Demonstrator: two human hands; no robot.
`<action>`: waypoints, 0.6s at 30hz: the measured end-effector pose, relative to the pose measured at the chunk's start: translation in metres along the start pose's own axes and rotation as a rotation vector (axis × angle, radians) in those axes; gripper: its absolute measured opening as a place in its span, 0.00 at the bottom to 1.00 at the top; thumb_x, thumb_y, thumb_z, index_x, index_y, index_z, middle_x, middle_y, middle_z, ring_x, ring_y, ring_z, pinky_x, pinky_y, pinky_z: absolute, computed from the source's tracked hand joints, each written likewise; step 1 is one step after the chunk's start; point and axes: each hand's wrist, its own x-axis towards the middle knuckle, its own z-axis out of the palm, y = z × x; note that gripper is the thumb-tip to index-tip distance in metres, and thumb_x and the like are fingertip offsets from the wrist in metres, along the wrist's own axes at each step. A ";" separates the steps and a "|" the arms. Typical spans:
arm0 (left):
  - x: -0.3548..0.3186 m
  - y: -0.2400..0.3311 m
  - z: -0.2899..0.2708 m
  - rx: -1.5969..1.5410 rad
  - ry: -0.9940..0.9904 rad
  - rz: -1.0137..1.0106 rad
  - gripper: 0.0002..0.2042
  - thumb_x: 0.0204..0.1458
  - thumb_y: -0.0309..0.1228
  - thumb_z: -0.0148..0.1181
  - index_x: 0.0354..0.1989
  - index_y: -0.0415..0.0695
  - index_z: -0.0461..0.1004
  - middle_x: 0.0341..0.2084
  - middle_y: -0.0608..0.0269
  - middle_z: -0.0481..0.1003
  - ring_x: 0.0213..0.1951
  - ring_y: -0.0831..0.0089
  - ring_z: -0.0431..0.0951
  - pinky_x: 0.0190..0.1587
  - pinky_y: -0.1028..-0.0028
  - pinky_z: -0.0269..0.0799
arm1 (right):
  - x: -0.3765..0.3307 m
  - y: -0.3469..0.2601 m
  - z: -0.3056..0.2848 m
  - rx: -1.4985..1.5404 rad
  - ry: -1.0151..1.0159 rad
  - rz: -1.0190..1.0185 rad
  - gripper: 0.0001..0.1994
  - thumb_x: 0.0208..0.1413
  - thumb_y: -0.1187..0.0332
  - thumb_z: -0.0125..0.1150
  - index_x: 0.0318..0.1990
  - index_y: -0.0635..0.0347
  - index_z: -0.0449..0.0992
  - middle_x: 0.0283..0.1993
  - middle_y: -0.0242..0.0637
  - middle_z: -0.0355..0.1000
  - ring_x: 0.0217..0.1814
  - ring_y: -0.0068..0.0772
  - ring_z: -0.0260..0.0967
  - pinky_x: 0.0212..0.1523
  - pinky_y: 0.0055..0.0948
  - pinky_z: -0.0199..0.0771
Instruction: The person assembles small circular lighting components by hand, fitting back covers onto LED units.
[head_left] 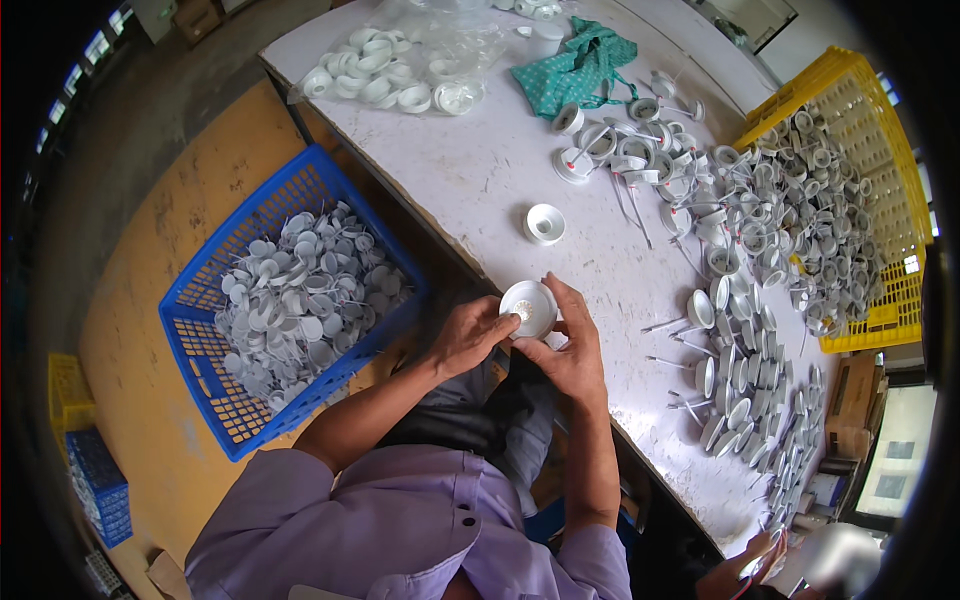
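Observation:
A small round white plastic housing sits between both my hands at the near edge of the white table. My left hand grips its left side with thumb and fingertips. My right hand curls around its right and lower side. The part's open face, with a pale disc in its centre, points up toward me. Another white ring-shaped part lies alone on the table just beyond my hands.
A blue crate of grey-white disc parts stands on the floor to my left. A yellow crate and rows of white wired parts fill the table's right side. A bag of white rings and a teal cloth lie farther back.

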 end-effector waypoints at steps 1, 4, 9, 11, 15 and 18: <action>-0.001 0.001 0.001 0.023 -0.004 -0.015 0.14 0.56 0.37 0.56 0.38 0.35 0.74 0.25 0.62 0.75 0.29 0.80 0.72 0.32 0.77 0.68 | -0.002 0.000 0.000 0.151 0.068 0.063 0.28 0.46 0.68 0.69 0.56 0.62 0.69 0.56 0.45 0.65 0.52 0.35 0.67 0.43 0.30 0.74; -0.001 -0.001 0.005 0.171 0.013 0.019 0.14 0.55 0.36 0.56 0.37 0.34 0.74 0.25 0.61 0.75 0.28 0.81 0.71 0.31 0.77 0.67 | -0.008 0.022 -0.002 0.270 0.133 0.275 0.22 0.54 0.70 0.62 0.56 0.66 0.69 0.48 0.42 0.71 0.42 0.26 0.70 0.35 0.23 0.73; 0.000 0.005 0.012 0.290 0.044 -0.004 0.13 0.52 0.34 0.55 0.34 0.33 0.74 0.21 0.60 0.74 0.25 0.80 0.72 0.28 0.76 0.68 | -0.013 0.036 0.008 0.173 0.180 0.129 0.15 0.58 0.70 0.56 0.51 0.68 0.72 0.37 0.38 0.74 0.32 0.22 0.69 0.31 0.20 0.70; 0.001 0.005 0.014 0.316 0.053 -0.007 0.13 0.52 0.34 0.54 0.34 0.33 0.74 0.19 0.58 0.74 0.24 0.79 0.73 0.28 0.76 0.68 | -0.015 0.035 0.009 0.155 0.208 0.114 0.14 0.58 0.70 0.56 0.49 0.68 0.74 0.36 0.38 0.73 0.32 0.21 0.68 0.31 0.21 0.70; 0.004 0.006 0.018 0.333 0.063 -0.009 0.13 0.50 0.33 0.55 0.34 0.33 0.74 0.18 0.55 0.75 0.22 0.75 0.76 0.27 0.73 0.70 | -0.019 0.034 0.008 0.104 0.236 0.101 0.14 0.59 0.70 0.55 0.49 0.67 0.74 0.36 0.38 0.73 0.31 0.22 0.68 0.33 0.22 0.69; 0.007 0.005 0.021 0.358 0.069 -0.001 0.13 0.49 0.32 0.55 0.33 0.33 0.75 0.18 0.54 0.76 0.22 0.74 0.76 0.28 0.73 0.70 | -0.021 0.036 0.006 0.114 0.236 0.169 0.14 0.59 0.70 0.55 0.49 0.67 0.74 0.36 0.39 0.74 0.32 0.22 0.68 0.34 0.22 0.69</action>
